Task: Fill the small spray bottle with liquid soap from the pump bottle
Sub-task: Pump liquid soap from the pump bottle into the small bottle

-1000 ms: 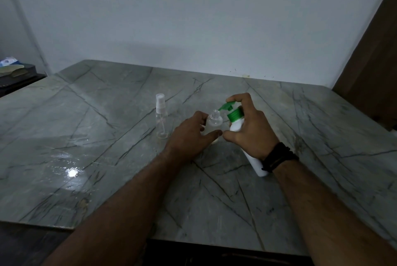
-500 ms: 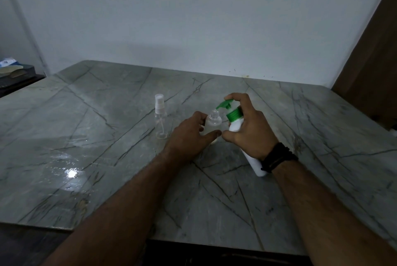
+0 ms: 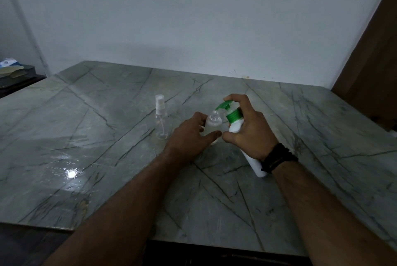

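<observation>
Far off at the left edge, a dark box (image 3: 17, 73) with papers on it sits on a side surface, out of the way. On the grey veined stone table (image 3: 107, 158) a bright wet-looking glare shows toward the near left. Further right, past the middle-left, stands a clear slim plastic bottle with a white spray cap (image 3: 161, 120), upright and untouched, just left of the hands.

Next comes the left hand (image 3: 190, 138), its fingers curled round a small frosted translucent bottle with an open neck (image 3: 213, 124). It stands upright on the table near the centre, thumb on the near side, the other fingers behind it. No cap is on it. How much soap is inside I cannot tell in this dim light.

Right beside it, the right hand (image 3: 250, 131) grips a white plastic pump bottle with a green collar and green pump head (image 3: 235, 124). The bottle leans toward the small one, its base resting on the table at the near right, under the wrist with the black band (image 3: 279, 158). The forefinger lies on top of the green head, and the spout tip hangs right above the open neck.

So this looks like the filling step itself, pumping under way. The next move, I'd judge, calls for a firm press on the head while the left hand holds the small bottle steady and the spout stays centred over that narrow mouth; a slight drift would put soap down the outside.
</observation>
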